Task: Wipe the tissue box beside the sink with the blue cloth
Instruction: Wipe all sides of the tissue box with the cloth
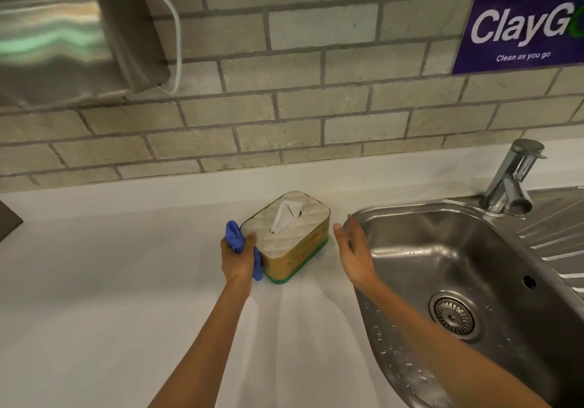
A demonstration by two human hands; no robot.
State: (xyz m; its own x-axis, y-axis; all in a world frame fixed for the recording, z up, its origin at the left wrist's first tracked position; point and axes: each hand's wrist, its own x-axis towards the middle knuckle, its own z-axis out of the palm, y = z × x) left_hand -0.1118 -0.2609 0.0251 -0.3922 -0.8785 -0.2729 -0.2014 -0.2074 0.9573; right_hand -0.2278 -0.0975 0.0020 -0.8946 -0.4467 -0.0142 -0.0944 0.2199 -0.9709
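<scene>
Two hands flank the tissue box [290, 237]: left hand [237, 257] grip holding blue cloth [236, 239], right hand [354, 249] grip wide beside sink [474, 268].

A white countertop [110, 297] is backed by a beige brick-tiled wall [316, 107]. A steel dispenser [63, 37] and a purple poster [524, 25] are mounted there.

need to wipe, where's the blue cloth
In the head view, the cloth is bunched in the left hand, pressed against the tissue box's left end, left of the sink.
</scene>
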